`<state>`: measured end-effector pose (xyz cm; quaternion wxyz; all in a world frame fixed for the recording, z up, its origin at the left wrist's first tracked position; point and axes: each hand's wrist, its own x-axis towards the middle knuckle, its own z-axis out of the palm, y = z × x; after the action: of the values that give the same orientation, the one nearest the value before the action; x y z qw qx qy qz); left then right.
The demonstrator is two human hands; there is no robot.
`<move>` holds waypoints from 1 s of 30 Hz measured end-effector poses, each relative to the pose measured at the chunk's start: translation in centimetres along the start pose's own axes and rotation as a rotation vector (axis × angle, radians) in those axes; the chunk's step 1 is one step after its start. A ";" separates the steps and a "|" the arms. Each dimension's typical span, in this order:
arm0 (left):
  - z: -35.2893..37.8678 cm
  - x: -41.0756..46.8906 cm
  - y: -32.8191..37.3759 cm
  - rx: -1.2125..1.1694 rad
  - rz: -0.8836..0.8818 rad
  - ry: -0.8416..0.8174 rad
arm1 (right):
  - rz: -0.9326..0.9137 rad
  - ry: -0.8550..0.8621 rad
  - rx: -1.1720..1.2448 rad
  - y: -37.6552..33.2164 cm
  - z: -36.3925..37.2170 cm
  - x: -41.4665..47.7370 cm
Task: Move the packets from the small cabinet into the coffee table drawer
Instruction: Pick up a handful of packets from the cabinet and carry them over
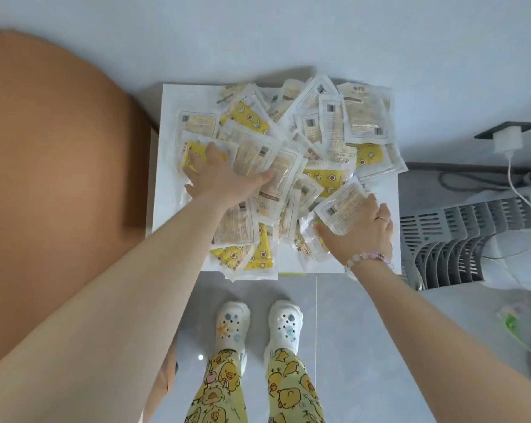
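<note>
White top of the small cabinet, heaped with clear and yellow packets.

1. A big rounded brown shape fills the left side of my view; I cannot tell what it is.
2. On my feet are white clogs with small charms stuck on top.
3. My trousers are yellow, printed with ducklings.
4. I am standing on a pale grey tiled floor.
5. A grey slatted plastic basket lies tilted at the right.
6. Above it a white charger sits in a dark socket plate, its white cable trailing down.
7. A dark cable loops nearby.
8. A clear bag with something green in it lies at the lower right.
</note>
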<state>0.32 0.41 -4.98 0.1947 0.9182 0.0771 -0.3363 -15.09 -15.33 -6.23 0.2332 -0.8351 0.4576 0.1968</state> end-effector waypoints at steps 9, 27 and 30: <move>1.4 1.1 1.2 -0.079 -0.091 -0.022 | 0.138 -0.027 0.060 0.8 -1.5 2.0; 1.1 2.1 1.4 0.159 -0.029 0.122 | 0.336 -0.021 0.141 1.1 -1.5 2.3; 0.8 1.7 1.4 0.140 -0.018 0.151 | 0.354 -0.006 0.182 1.6 -1.8 2.6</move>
<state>1.50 -1.23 -6.23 0.1208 0.9515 0.0764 -0.2725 -14.91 -18.85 -6.51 0.2706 -0.7165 0.6127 0.1950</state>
